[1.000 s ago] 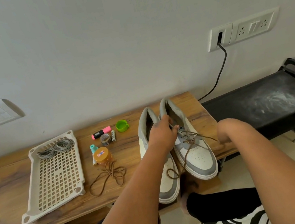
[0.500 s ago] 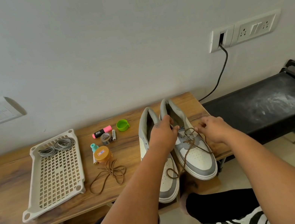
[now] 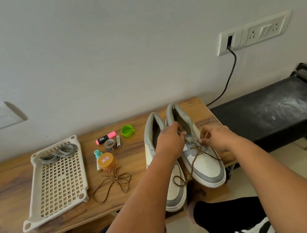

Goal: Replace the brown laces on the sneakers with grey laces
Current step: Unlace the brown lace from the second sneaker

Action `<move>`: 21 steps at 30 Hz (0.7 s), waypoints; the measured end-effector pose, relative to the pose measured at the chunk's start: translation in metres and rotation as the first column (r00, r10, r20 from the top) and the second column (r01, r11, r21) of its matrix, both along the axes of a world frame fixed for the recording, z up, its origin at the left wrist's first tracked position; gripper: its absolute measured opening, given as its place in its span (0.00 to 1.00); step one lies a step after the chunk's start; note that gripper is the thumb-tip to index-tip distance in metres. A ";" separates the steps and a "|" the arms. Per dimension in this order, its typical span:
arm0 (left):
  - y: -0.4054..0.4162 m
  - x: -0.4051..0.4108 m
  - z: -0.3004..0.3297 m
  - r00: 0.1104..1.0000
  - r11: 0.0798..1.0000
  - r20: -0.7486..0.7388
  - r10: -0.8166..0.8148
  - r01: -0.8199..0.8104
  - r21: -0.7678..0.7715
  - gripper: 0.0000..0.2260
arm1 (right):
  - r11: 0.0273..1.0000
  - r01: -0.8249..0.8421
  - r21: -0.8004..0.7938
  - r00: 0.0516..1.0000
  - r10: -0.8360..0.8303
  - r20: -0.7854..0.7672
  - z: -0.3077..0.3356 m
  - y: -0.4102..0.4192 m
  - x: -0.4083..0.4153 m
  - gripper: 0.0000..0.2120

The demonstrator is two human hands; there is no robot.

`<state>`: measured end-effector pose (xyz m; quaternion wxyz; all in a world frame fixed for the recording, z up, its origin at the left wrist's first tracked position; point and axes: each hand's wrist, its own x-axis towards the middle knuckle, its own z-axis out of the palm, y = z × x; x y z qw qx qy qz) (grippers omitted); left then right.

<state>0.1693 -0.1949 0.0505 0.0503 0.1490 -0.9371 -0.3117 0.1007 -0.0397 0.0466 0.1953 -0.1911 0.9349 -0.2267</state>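
Roughly halfway through pulling the brown laces; no grey lace is in yet.

One brown lace [image 3: 112, 182] already lies loose on the bench [image 3: 2, 196], at about 9 o'clock from the sneakers, so the left sneaker [image 3: 170, 179] looks unlaced, though my forearm hides much of it. My left hand [image 3: 170, 143] grips the collar of the right sneaker [image 3: 203, 161] to steady it, fingers curled over the edge. My right hand [image 3: 214, 137] pinches the second brown lace [image 3: 192, 162] near the top eyelets, at about 3 o'clock from my left hand; its tail loops down over the toes. The grey laces [image 3: 58, 153] sit coiled in the white tray [image 3: 58, 186], far over at 9 o'clock, untouched. Left to do: finish this lace, then thread both shoes in grey.
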 end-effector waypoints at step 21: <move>0.008 0.002 -0.001 0.993 0.998 0.114 0.007 -0.014 0.055 0.17 | 0.997 -0.049 -0.061 0.988 0.057 0.141 -0.002 0.006 -0.008 0.07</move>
